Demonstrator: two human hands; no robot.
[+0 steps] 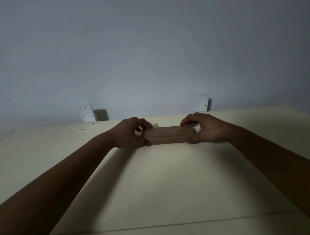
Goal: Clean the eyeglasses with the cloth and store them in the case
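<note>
Head view, case: brown case (168, 135) flat on pale table (163, 179), lid down.
Hands: left hand (129, 132) clamped on case's left end, right hand (206, 128) on its right end, fingers (145, 124) curled over top.
Progress: eyeglasses and cloth unseen; stored already or not yet begun, cannot tell.
Room: dim; bare wall (147, 55) and two white brackets (86, 112) beyond case.

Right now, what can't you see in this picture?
Head view, inside of the brown case: it looks shut, so I cannot tell whether the eyeglasses or cloth are in it.
Head view, both ends of the case: covered by the left hand and right hand gripping them.
Head view, lower parts of the wall brackets: hidden behind the far edge of the table.
Head view, upper arms: cut off by the picture's edges.
</note>
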